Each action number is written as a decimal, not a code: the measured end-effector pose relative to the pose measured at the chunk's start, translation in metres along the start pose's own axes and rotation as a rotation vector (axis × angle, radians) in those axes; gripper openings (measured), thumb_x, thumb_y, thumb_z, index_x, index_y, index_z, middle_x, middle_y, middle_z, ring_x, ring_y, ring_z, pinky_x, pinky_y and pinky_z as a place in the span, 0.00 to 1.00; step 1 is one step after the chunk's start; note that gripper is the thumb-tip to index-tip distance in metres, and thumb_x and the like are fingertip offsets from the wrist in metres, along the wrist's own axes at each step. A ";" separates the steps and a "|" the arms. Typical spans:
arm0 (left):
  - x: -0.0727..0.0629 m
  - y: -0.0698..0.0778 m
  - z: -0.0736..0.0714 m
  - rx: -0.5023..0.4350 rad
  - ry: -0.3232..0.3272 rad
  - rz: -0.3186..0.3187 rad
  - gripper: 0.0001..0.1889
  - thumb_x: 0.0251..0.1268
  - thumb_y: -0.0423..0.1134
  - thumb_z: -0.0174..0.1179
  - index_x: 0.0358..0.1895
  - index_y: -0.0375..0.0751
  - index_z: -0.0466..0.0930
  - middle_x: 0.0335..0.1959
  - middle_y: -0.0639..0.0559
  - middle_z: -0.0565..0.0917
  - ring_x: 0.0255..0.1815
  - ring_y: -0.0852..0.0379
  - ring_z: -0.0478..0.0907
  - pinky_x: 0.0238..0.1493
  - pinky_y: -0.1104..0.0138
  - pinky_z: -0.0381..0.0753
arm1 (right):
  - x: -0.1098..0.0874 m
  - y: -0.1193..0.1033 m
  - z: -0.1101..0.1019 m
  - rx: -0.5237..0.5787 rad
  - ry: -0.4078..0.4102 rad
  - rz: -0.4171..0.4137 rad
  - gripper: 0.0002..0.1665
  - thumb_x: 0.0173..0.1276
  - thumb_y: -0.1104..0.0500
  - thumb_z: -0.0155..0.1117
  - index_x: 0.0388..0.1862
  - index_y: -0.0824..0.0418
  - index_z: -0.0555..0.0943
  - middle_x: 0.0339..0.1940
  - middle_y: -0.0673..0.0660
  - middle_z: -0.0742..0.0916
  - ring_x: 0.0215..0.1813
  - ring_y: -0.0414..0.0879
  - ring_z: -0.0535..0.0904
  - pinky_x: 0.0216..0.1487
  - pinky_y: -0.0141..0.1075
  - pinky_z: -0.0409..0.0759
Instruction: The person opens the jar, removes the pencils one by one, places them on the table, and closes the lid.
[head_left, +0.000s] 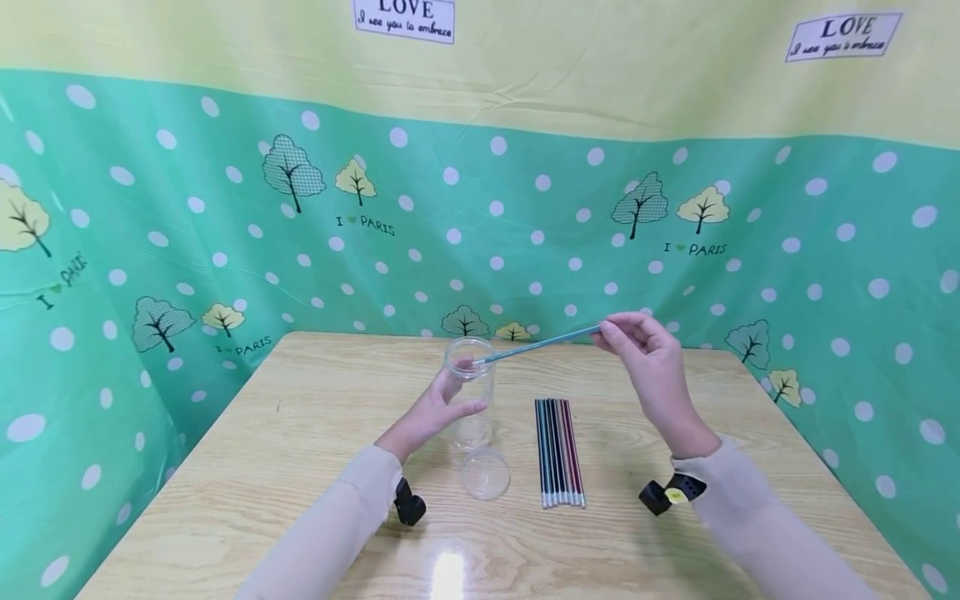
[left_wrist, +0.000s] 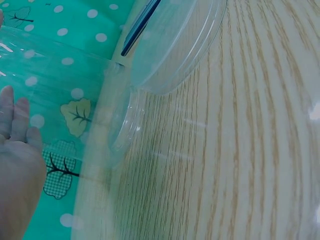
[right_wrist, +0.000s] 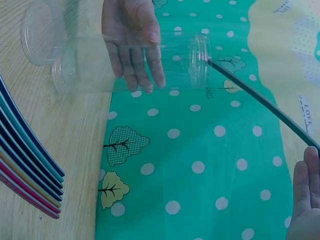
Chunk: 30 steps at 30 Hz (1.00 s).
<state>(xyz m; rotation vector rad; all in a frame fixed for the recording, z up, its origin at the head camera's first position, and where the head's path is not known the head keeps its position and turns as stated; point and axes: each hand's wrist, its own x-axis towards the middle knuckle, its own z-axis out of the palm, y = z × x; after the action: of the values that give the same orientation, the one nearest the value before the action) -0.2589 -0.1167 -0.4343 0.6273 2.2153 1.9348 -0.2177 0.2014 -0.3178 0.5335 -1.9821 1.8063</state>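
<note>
My left hand (head_left: 433,412) holds a tall clear jar (head_left: 474,431) that stands upright on the table, thumb on the near side and fingers behind the wall. Between thumb and fingertips, my right hand (head_left: 654,371) pinches one end of a teal pencil (head_left: 546,341). The pencil slants down to the left, its eraser end right at the jar's open mouth. In the right wrist view the left fingers (right_wrist: 131,65) show through the clear wall. A round clear lid (head_left: 485,477) lies on the table just in front of the jar.
Several pencils (head_left: 559,454) in teal, dark, tan and red lie in a row right of the lid, eraser ends toward me. The wooden table (head_left: 315,467) meets a green dotted curtain (head_left: 420,267) at its back edge. Black wrist cameras (head_left: 408,504) hang by both cuffs.
</note>
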 end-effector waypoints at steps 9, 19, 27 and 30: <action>0.001 -0.002 0.000 0.004 0.016 -0.012 0.41 0.62 0.42 0.71 0.75 0.59 0.58 0.77 0.51 0.62 0.79 0.42 0.49 0.75 0.42 0.46 | 0.004 -0.007 -0.009 0.092 0.052 0.000 0.18 0.72 0.58 0.66 0.52 0.71 0.78 0.42 0.59 0.86 0.45 0.46 0.86 0.53 0.36 0.82; 0.001 -0.001 0.001 -0.009 0.014 -0.006 0.40 0.64 0.39 0.70 0.76 0.58 0.57 0.78 0.50 0.60 0.79 0.42 0.48 0.75 0.42 0.45 | 0.010 -0.009 -0.017 0.094 0.091 -0.004 0.14 0.73 0.59 0.65 0.51 0.68 0.81 0.39 0.56 0.86 0.41 0.43 0.85 0.51 0.33 0.83; 0.000 -0.001 0.000 -0.005 0.019 -0.015 0.41 0.63 0.41 0.70 0.76 0.59 0.57 0.78 0.51 0.60 0.79 0.41 0.49 0.75 0.41 0.46 | 0.014 0.004 -0.023 0.041 0.061 0.066 0.16 0.72 0.55 0.66 0.52 0.64 0.82 0.40 0.56 0.86 0.41 0.43 0.84 0.49 0.29 0.82; 0.000 -0.002 0.000 -0.006 0.020 -0.018 0.41 0.63 0.41 0.70 0.76 0.60 0.57 0.78 0.51 0.60 0.79 0.41 0.48 0.75 0.41 0.46 | 0.016 0.013 -0.026 0.015 0.047 0.092 0.16 0.72 0.54 0.66 0.52 0.63 0.82 0.41 0.57 0.86 0.41 0.43 0.83 0.49 0.28 0.82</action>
<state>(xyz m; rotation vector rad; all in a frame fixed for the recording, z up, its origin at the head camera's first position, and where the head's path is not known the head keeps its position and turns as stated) -0.2590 -0.1168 -0.4360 0.5868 2.2182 1.9471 -0.2368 0.2288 -0.3182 0.4069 -1.9933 1.8716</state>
